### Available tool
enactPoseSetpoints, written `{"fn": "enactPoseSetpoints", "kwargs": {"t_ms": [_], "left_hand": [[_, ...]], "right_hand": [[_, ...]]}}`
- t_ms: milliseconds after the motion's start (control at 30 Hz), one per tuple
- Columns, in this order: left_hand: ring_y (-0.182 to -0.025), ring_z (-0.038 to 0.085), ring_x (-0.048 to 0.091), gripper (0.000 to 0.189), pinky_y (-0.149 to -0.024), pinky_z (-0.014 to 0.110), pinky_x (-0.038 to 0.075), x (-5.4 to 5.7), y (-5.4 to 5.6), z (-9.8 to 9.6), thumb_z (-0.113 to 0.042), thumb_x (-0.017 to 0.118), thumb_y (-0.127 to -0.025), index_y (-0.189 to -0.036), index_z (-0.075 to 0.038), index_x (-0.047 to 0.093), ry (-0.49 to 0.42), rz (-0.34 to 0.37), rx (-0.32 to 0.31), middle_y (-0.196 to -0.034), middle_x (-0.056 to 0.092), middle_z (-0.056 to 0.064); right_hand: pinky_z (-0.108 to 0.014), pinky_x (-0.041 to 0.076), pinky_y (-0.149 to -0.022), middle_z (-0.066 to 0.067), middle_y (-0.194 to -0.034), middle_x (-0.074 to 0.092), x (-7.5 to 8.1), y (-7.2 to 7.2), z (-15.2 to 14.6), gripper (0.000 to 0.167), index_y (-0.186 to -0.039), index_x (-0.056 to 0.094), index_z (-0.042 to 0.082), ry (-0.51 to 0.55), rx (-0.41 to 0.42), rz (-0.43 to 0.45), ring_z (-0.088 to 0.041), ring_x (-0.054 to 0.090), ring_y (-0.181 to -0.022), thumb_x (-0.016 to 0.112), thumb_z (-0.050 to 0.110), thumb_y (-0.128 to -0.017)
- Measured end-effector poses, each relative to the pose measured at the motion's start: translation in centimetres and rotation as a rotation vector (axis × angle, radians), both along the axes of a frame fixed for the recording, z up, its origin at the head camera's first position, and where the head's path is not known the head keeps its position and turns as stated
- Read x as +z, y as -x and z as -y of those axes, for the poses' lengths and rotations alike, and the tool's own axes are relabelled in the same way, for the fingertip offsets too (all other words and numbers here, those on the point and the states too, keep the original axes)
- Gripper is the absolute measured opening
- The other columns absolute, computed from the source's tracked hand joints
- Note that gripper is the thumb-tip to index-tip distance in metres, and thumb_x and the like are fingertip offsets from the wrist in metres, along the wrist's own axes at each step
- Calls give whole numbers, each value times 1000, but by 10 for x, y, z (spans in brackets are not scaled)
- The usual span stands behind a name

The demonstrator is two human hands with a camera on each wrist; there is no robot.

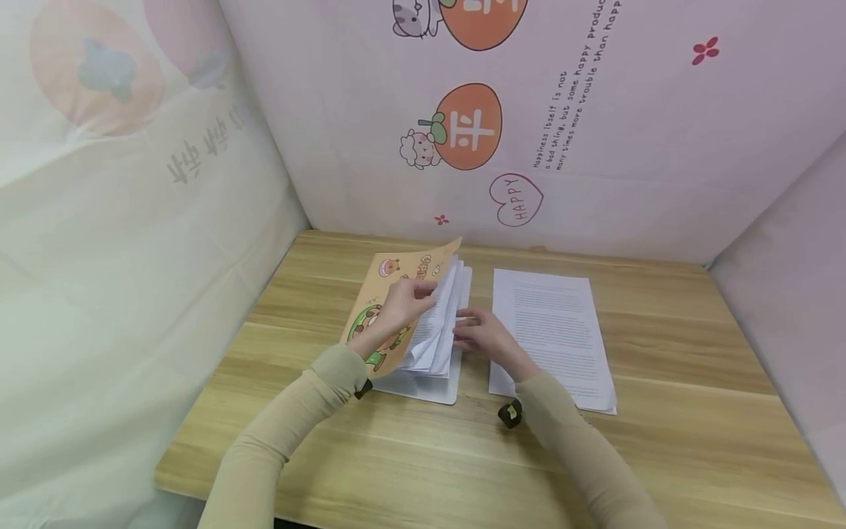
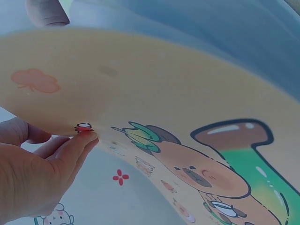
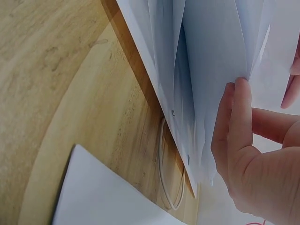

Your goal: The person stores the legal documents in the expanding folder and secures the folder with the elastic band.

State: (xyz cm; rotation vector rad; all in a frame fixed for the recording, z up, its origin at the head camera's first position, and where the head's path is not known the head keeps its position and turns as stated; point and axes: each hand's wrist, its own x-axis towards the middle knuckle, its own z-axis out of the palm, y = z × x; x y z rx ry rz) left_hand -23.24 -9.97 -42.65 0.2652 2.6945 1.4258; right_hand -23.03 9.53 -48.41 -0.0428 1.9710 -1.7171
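Note:
An orange file folder [image 1: 386, 283] printed with cartoon capybaras lies left of centre, its cover raised at a slant over loose white sheets [image 1: 441, 323]. My left hand [image 1: 406, 303] pinches the free edge of that cover; in the left wrist view the fingers [image 2: 75, 152] bend the edge from outside. The right hand [image 1: 485, 336] reaches in from the right with extended fingers against the sheets' outer edge. Seen from the right wrist, two fingertips [image 3: 241, 86] touch the edge of the fanned sheets [image 3: 213, 47], the thumb spread apart behind them.
Printed pages [image 1: 555, 338] lie in a stack on the wooden table [image 1: 423, 455], right of the folder. A pale elastic loop [image 3: 161, 164] hangs from the folder's edge. White printed cloth [image 1: 370, 147] walls off the back and sides.

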Motion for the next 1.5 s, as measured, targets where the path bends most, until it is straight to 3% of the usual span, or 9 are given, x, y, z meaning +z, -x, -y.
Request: {"fn": "enactPoseSetpoints", "kwargs": {"t_ms": [567,900,1200,1367,1500], "left_hand": [[-121,30,65,40,-102,39,53,0,0,1,-7,62,-91,-130,-1,62,-13,16,4,-130,67,16],[-120,30,65,41,-101,39,54,0,0,1,-8,62,-90,-130,-1,63,-13,18,9,-130,67,16],[-120,30,65,41,-101,39,54,-1,0,-1,-6,63,-90,-131,-1,62,-17,9,9,-131,67,16],[-120,31,65,41,-102,41,53,-1,-2,-1,-6,63,-91,-131,0,61,-28,18,8,-131,66,19],[-120,32,64,42,-102,42,53,0,-4,-2,-6,61,-91,-132,2,60,-39,15,3,-132,65,20]], "right_hand": [[-22,60,-81,-31,-137,52,-1,1,8,55,-147,35,-7,15,-12,3,-8,67,-85,55,1,-97],[-26,61,-82,-28,-124,59,3,-4,6,52,-141,38,-11,35,11,-50,-14,70,-87,58,2,-95],[-36,61,-87,-29,-128,62,9,-8,2,45,-136,51,-7,-103,-26,-125,-23,72,-97,62,8,-95],[-43,59,-92,-30,-129,61,12,-10,-8,46,-136,51,-8,-146,-31,-152,-24,72,-98,62,10,-95],[-47,57,-94,-31,-129,61,11,-8,-21,47,-135,51,-8,-183,-28,-191,-34,71,-103,63,12,-94]]}}
